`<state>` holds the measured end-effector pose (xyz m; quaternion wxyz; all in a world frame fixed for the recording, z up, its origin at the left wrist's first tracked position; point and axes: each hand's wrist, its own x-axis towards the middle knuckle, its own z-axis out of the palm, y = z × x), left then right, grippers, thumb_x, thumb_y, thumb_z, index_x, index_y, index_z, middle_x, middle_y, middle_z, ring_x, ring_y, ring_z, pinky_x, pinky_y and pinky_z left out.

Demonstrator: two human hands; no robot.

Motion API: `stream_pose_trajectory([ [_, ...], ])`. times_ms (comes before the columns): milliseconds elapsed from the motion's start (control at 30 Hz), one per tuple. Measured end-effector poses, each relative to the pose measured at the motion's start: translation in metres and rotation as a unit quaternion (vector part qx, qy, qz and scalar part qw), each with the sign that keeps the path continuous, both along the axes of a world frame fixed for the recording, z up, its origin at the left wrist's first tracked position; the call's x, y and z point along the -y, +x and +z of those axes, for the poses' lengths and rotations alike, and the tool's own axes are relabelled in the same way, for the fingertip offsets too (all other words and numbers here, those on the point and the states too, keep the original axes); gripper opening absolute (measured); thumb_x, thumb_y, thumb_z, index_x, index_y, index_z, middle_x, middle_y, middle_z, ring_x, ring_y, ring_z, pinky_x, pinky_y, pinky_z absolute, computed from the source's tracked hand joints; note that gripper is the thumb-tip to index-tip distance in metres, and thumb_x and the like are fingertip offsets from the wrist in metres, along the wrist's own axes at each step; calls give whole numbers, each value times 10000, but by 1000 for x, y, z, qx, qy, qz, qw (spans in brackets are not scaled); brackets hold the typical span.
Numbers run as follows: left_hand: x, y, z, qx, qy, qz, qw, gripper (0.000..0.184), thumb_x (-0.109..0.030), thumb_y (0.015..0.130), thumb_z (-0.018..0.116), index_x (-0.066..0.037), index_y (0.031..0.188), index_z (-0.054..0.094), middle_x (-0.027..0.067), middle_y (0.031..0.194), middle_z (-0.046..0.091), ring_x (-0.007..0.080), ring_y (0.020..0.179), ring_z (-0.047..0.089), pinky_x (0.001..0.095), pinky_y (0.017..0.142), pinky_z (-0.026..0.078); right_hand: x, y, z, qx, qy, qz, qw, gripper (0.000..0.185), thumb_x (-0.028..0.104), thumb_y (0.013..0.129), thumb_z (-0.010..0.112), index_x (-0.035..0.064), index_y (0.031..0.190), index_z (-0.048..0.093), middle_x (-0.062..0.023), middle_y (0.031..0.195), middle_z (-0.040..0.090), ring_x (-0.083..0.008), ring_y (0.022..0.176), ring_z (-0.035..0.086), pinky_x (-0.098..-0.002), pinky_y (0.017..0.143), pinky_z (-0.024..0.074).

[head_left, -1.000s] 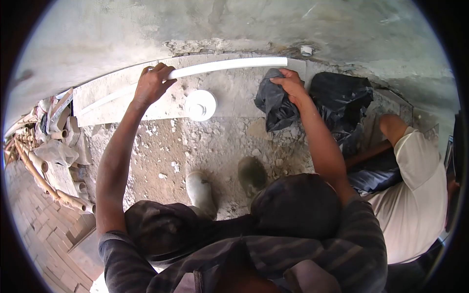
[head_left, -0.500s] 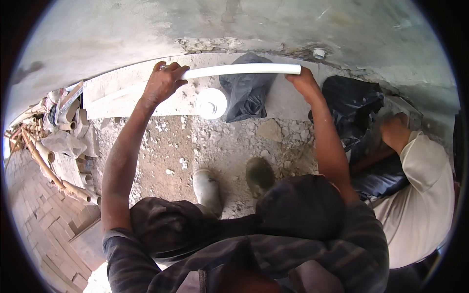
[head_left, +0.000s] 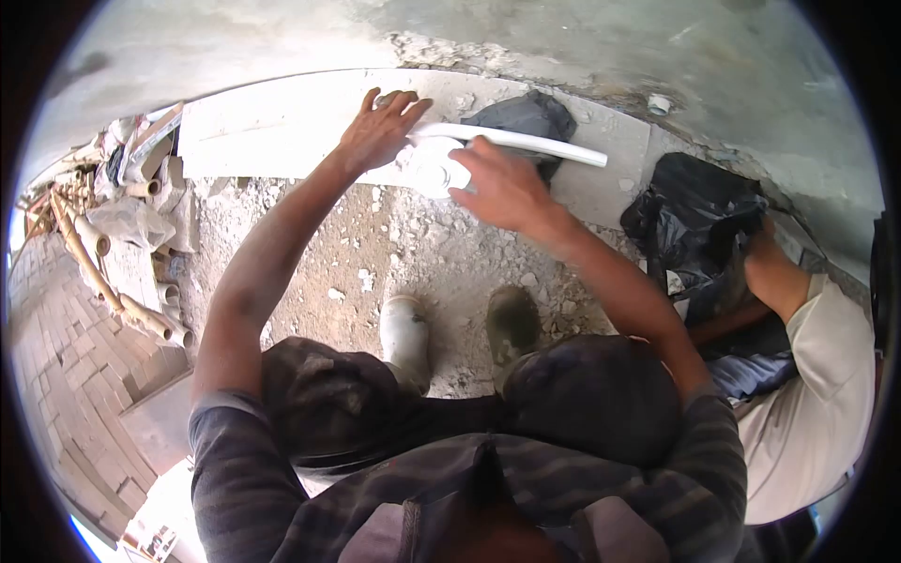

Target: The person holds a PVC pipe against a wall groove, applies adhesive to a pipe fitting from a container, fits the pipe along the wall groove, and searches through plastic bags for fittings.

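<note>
My left hand lies over the pale board with its fingers spread, at the left part of a white pipe. The glare hides whether the pipe runs on under the palm. My right hand has thumb and fingers curved about the raised middle of a white round piece, just below the pipe. What exactly this round piece is, I cannot make out. The pipe's free right end rests above the board. Behind it sits a dark plastic bag.
A co-worker's hand touches a black plastic bag at the right. A short pipe stub sticks out of the wall base. Bamboo poles are piled at the left, and rubble covers the ground before my boots.
My right hand has let go of the pipe's right end and come left to the white round piece. The left hand's fingers have spread out. The pipe now slants down to the right.
</note>
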<state>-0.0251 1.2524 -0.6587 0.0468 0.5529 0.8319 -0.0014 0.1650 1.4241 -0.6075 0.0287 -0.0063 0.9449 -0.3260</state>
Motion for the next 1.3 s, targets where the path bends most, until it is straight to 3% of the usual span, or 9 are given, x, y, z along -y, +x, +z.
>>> stream_pose_trajectory([
  [100,13,18,28,51,94,-3,994,587,74,755,549,-61,1319,454,139,1347,505,293,1262,496,486,1071,329,33,-17,-21,18,106,54,993,583,369,884,661,62,1355,506,-238,1276,490,-382,1103,579,-481,836,542],
  [333,40,85,-10,228,116,46,966,1219,-306,593,924,-67,1504,150,261,1442,305,452,1319,374,567,1057,381,33,-21,-30,57,32,37,997,376,170,833,628,-29,1149,581,-243,1110,594,-391,911,680,-474,805,542],
  [567,22,76,-37,224,139,69,962,1152,-232,603,913,-58,1486,194,266,1426,317,435,1307,386,506,1070,396,40,-27,-41,57,36,59,996,355,130,814,621,-57,1113,578,-265,1152,589,-373,931,683,-458,841,535],
  [867,24,79,-55,372,242,109,889,1168,-295,542,950,-46,1458,269,230,1394,375,383,1332,387,444,1117,371,45,-29,-49,20,76,65,995,334,137,791,661,-27,1070,580,-238,1132,598,-362,916,696,-461,844,548],
  [1133,23,77,-45,343,185,111,914,1132,-324,556,934,-19,1445,304,237,1389,405,389,1306,433,460,1099,386,27,-27,-65,-90,42,155,983,200,126,798,680,0,945,631,-152,1018,608,-320,853,686,-392,746,569],
  [1200,28,84,-46,342,238,109,902,1081,-316,568,919,4,1423,340,242,1374,435,365,1297,454,465,1068,410,25,-36,-8,272,-148,105,945,231,177,802,690,15,955,631,-145,981,629,-318,876,672,-409,774,552],
  [1233,29,85,-62,366,241,129,889,954,-266,664,865,-5,1426,354,228,1385,440,334,1300,462,443,1084,399,31,-23,-89,-3,-117,151,982,301,236,794,706,29,990,612,-158,969,654,-311,902,671,-420,782,539],
  [1267,20,86,-57,389,245,148,875,827,-215,761,811,-13,1430,368,214,1396,445,304,1302,469,422,1099,387,20,-21,-57,-42,-94,88,991,323,257,782,711,42,991,590,-158,950,647,-320,883,655,-427,764,527],
  [1300,29,86,-72,509,327,75,792,1001,-301,718,856,-18,1473,262,205,1408,415,317,1310,459,433,1110,381,11,-7,-43,-45,-148,41,987,305,261,789,703,46,966,578,-161,1001,614,-333,884,640,-426,765,521],
])
